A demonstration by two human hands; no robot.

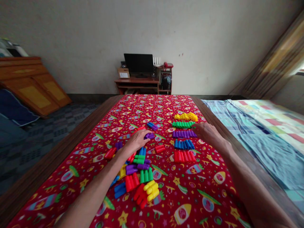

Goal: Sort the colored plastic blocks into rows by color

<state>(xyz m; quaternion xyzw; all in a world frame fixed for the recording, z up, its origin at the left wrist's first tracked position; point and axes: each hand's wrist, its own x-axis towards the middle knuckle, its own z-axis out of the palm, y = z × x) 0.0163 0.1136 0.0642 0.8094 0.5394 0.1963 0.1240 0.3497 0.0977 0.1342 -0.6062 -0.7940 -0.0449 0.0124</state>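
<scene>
No brand, label or readable writing is seen on any of the pieces; only printed rockets, stars and planets are shown on the red tablecloth [201,190].

A small purple block [149,136] is pinched at the fingertips of the left hand [136,141], which is stretched out over the middle of the cloth. The piece is made of short rounded plastic tubes joined side by side, glossy and bright. Another purple block [152,126] lies just beyond it, apart from the fingers.

The right hand [206,131] is laid palm down at the right end of the purple row [184,134]; whether it is grasping anything cannot be told, as the fingertips are hidden behind the row.

Five sorted rows are set one behind another: a yellow row [186,117] farthest, then a green row [183,124], the purple row, a blue row [184,144] and a red row [184,156] nearest.

A loose heap of mixed blocks [137,177] is spread under and beside the left forearm.
</scene>
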